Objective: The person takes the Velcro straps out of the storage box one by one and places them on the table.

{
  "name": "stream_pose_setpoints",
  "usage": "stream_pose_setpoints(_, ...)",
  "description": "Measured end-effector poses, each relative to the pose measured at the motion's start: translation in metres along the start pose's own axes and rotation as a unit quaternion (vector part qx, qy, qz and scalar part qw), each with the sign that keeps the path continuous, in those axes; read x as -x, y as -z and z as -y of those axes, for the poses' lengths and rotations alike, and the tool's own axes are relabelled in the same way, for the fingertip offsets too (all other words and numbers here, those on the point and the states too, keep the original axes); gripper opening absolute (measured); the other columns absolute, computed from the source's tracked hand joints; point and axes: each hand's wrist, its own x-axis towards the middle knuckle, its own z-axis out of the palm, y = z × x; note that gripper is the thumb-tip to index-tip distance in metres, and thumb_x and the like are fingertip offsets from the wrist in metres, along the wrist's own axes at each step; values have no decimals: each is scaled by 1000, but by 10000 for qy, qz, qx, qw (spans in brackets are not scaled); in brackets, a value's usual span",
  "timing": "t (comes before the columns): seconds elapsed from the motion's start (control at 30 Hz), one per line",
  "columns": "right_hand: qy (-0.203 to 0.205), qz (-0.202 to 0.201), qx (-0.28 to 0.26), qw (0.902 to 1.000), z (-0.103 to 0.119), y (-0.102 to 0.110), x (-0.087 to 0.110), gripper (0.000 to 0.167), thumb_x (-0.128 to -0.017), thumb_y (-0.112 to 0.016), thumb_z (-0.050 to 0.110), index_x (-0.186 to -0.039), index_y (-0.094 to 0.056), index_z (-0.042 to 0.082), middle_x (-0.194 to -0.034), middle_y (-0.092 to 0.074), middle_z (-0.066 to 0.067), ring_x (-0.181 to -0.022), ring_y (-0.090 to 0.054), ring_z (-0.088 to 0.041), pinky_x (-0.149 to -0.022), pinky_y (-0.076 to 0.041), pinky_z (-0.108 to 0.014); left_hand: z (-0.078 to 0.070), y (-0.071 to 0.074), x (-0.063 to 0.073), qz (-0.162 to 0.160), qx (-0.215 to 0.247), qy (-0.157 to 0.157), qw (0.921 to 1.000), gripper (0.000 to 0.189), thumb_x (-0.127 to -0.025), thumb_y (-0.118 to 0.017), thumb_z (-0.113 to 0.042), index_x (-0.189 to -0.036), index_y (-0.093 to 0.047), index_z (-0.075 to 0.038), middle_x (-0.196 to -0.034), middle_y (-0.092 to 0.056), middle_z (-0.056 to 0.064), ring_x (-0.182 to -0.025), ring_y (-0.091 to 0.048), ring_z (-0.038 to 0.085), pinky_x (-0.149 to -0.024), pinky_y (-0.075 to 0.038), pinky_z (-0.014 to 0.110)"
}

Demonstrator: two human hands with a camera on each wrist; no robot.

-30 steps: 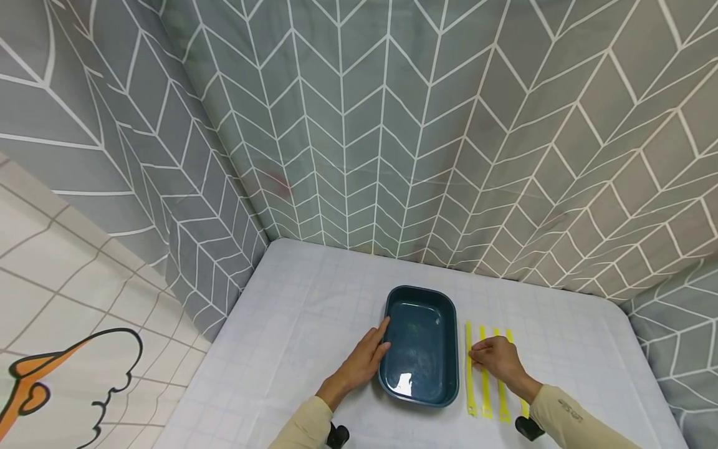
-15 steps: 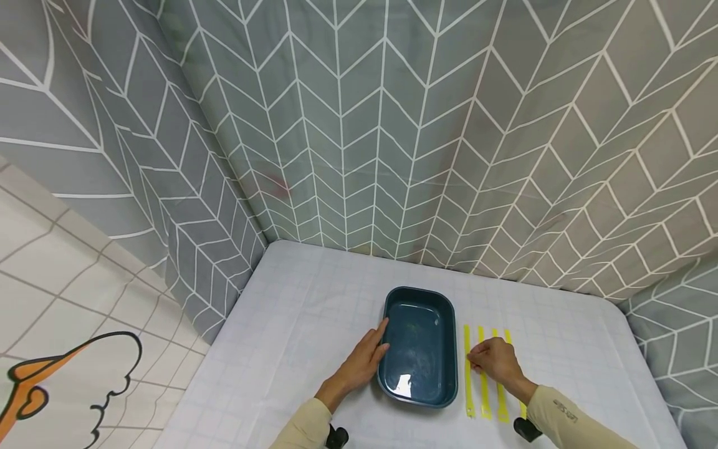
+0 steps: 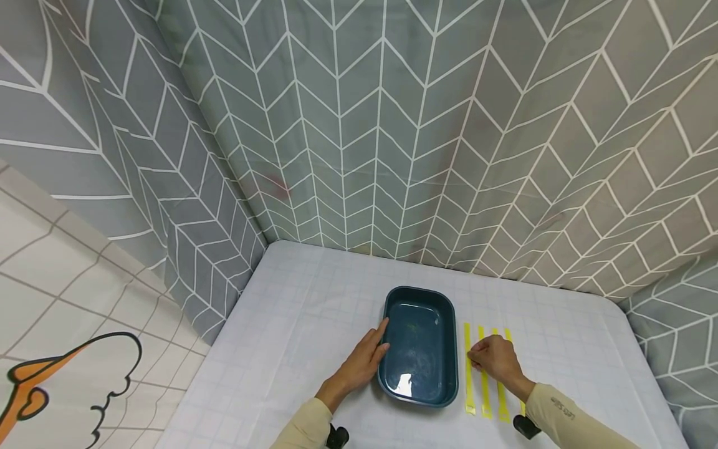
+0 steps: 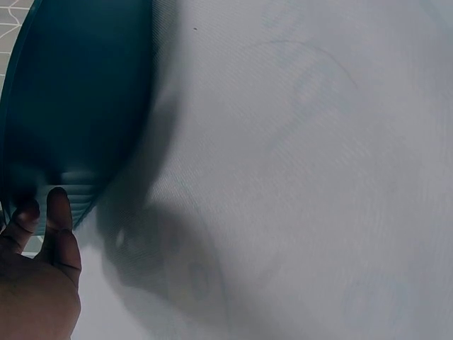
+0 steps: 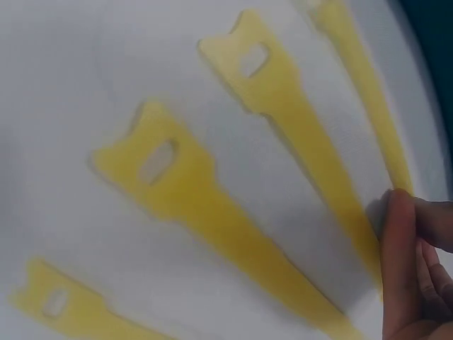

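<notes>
My left hand (image 3: 361, 362) rests against the left side of a dark blue rectangular tray (image 3: 421, 349), fingers reaching its rim. In the left wrist view the fingertips (image 4: 59, 202) touch the ribbed end part of the tray wall. To the right of the tray, my right hand (image 3: 498, 360) pinches the leftmost yellow hook-and-loop cable tie (image 3: 470, 393) between thumb and index finger, around its middle. The right wrist view shows this pinched tie (image 5: 364, 85) passing up to the fingertips. Beside it lie several more ties, such as one with a slotted head (image 5: 191, 184), partly covered by my hand.
A white cloth (image 3: 314, 299) covers the table. Grey chevron-patterned curtains (image 3: 392, 156) hang behind it and at the sides. White tiles (image 3: 101, 293) with an orange-and-black drawing show at the left. Dark wrist devices (image 3: 526, 427) sit by both sleeves.
The right hand and the leftmost tie have shifted very slightly away from me over the last half second. The left hand and the tray stay where they were.
</notes>
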Motion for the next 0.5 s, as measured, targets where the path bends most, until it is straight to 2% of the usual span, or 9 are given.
stream_pose_setpoints(0.2,247,-174,273,9992,-1,-3,2,9,-83,-73,4,-76,-69,-1,-62,-66,-2,-56,-59,-12,-52,-46,-29,2,1,0,29,-98,-80,9999,57,-110,-38,-27,-159,-22,-5,-123,-55,11,-108,-50,17,-101,-42,37)
stream_pose_setpoints(0.5,229,-249,243,9991,0,-8,1,9,-84,-72,7,-79,-69,-1,-62,-66,0,-56,-57,-12,-53,-44,-29,6,-1,3,-59,-189,118,9997,57,-110,-40,-27,-159,-23,-5,-130,-56,13,-115,-53,21,-105,-43,43)
